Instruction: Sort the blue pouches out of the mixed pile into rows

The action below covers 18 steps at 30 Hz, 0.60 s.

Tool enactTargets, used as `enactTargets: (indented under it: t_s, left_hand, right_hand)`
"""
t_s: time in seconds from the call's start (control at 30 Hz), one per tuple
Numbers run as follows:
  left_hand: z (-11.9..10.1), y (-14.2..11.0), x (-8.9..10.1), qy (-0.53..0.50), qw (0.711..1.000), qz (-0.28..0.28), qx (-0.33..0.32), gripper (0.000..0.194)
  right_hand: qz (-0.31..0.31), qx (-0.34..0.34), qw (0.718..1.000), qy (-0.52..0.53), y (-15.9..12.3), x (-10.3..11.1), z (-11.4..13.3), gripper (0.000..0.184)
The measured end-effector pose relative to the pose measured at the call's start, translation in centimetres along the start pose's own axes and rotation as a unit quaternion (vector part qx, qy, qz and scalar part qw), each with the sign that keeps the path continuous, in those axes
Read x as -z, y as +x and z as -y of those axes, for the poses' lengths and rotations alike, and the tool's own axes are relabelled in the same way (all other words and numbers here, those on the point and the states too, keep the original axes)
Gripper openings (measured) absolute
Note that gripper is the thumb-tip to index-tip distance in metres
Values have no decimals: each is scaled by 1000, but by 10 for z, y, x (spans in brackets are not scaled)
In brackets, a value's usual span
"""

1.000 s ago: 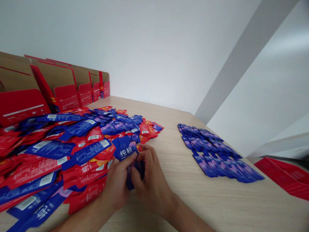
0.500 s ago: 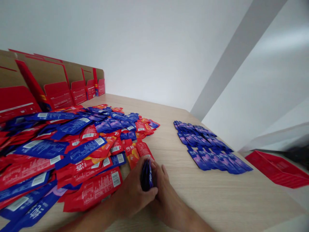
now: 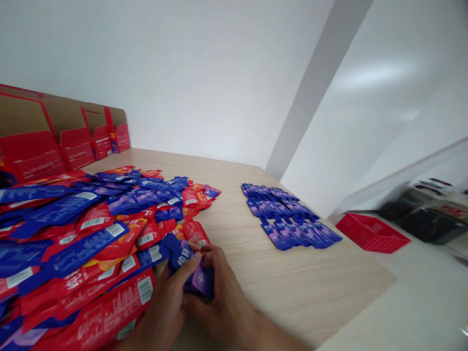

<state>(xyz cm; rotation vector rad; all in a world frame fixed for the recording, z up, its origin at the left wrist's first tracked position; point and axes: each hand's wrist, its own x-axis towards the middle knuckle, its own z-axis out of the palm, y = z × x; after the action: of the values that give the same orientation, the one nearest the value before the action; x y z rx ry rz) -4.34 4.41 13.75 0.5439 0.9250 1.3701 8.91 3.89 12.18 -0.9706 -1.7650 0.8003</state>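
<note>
Between my two hands is a small stack of blue-purple sachets (image 3: 200, 279), its printed face turned up. My left hand (image 3: 171, 292) is closed on the stack's left side, thumb lying across the top sachet. On the right side my right hand (image 3: 223, 287) grips the same stack, fingers bent round its edge. Just beyond the hands lies a red sachet (image 3: 195, 231). To the left spreads a big loose heap of red and blue sachets (image 3: 95, 223), some with barcodes up. How many sachets I hold cannot be made out.
Overlapping rows of blue sachets (image 3: 283, 214) lie on the right of the wooden table (image 3: 234, 214). Open red cardboard boxes (image 3: 76, 146) line the back left. Past the table's right edge stands a red plastic crate (image 3: 373, 233), with blurred dark items (image 3: 420, 219) behind it.
The stack was edge-on between my hands and now lies tilted with its printed face showing. Both hands have shifted slightly left in view. The camera has turned right, showing more of the crate.
</note>
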Motion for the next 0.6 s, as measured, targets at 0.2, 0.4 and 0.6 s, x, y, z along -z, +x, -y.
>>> enactTargets:
  t_s: [0.2, 0.4, 0.6]
  left_hand:
    - [-3, -4, -1, -51, 995, 20, 77, 59]
    - [-1, -8, 1, -69, 992, 38, 101, 62]
    - [16, -5, 5, -79, 990, 65, 94, 92]
  right_hand:
    - [0, 18, 1000, 12, 5, 2, 10, 55]
    - [-17, 3, 999, 39, 5, 2, 7, 47]
    - [-40, 17, 996, 78, 6, 6, 0, 46]
